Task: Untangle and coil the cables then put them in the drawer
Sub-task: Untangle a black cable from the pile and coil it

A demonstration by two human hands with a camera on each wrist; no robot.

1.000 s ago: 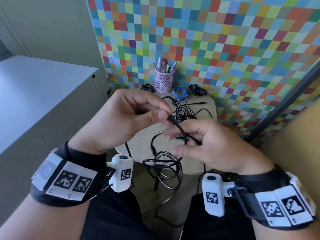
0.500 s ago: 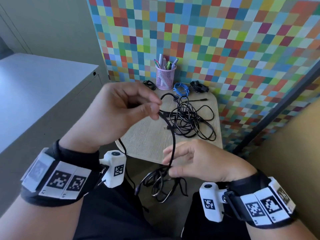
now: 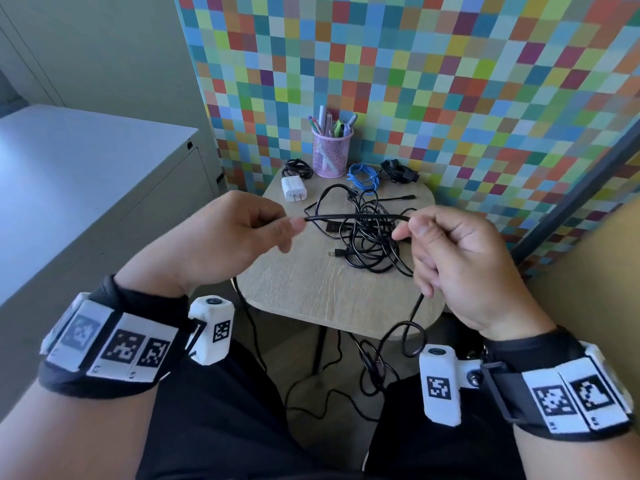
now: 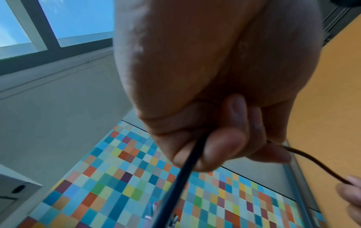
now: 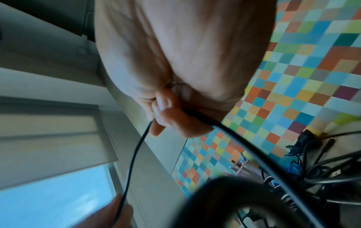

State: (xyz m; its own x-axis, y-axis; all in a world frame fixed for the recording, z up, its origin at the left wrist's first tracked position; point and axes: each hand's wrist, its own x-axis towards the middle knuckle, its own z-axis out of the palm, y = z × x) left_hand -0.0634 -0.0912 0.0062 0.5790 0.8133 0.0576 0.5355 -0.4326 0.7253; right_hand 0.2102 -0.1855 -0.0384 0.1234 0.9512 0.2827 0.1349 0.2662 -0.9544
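A black cable is stretched level between my two hands above the table. My left hand pinches its left end between thumb and fingers, seen close in the left wrist view. My right hand pinches it at the right, also seen in the right wrist view. From the right hand the cable drops into hanging loops below the table edge. A tangle of black cables lies on the table behind the hands.
The small wooden table also carries a pink pen cup, a white charger, a blue coiled cable and two black coiled cables. A white cabinet stands at the left. A checkered wall rises behind.
My right hand has risen from the table's near edge to the level of the left hand. The cable between them went from hanging upright to lying level and taut.
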